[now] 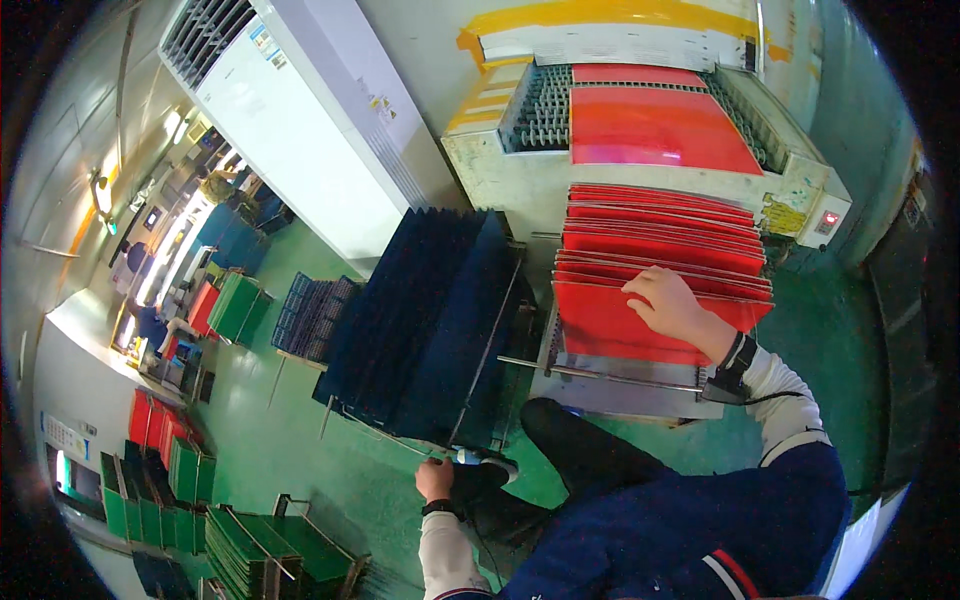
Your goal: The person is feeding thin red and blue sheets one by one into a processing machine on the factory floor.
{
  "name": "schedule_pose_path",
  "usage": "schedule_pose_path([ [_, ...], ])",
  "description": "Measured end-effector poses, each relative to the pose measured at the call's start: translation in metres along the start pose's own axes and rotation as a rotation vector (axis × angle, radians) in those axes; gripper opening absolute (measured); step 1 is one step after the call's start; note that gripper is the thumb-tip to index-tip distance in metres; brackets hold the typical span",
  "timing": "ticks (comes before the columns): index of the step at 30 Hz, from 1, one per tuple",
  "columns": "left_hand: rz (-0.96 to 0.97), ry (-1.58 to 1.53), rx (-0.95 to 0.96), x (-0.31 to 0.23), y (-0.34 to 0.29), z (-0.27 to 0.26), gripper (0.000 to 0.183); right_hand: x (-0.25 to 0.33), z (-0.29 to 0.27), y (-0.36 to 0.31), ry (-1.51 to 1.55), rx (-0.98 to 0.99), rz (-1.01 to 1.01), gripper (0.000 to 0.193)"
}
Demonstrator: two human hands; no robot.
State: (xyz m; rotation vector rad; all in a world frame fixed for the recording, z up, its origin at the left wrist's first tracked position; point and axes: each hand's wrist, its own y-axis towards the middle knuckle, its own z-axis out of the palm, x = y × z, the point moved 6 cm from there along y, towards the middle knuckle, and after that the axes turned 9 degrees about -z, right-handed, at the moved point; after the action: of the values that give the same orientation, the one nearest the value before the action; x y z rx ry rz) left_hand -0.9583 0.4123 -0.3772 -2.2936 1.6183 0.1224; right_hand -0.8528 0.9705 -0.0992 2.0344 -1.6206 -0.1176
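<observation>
My right hand (pixel 668 303) rests on the front red panel (pixel 610 322) in a row of upright red panels (pixel 660 232) standing in a metal rack (pixel 610 375). Its fingers curl over the panel's top edge. My left hand (pixel 434 481) hangs low by my side, fingers closed around a small object near the corner of a cart of dark blue panels (pixel 425 320). What it grips is too small to make out. Behind the rack, a flat red panel (pixel 655 130) lies on a conveyor machine (pixel 500 170).
A tall white cabinet unit (pixel 310 110) stands left of the machine. Racks of green and red panels (pixel 180 460) and a blue crate rack (pixel 310 315) line the green floor (pixel 330 470) at left. People stand far off at back left.
</observation>
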Motion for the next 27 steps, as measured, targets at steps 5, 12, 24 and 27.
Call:
schedule_pose_path([
  [5,0.021,0.043,0.010,-0.005,-0.004,-0.002,0.036,0.009,0.007,0.002,0.071,0.015,0.055,0.024],
  [12,-0.025,0.063,0.054,-0.002,-0.007,-0.005,0.037,-0.029,0.040,-0.011,-0.130,0.272,0.262,0.018],
  [24,-0.032,0.063,0.123,0.004,-0.001,-0.001,0.044,-0.106,0.053,-0.021,-0.104,0.281,0.320,0.028],
  [27,-0.044,0.082,0.148,0.003,0.004,0.000,0.043,-0.103,0.049,-0.019,-0.067,0.354,0.308,0.027],
])
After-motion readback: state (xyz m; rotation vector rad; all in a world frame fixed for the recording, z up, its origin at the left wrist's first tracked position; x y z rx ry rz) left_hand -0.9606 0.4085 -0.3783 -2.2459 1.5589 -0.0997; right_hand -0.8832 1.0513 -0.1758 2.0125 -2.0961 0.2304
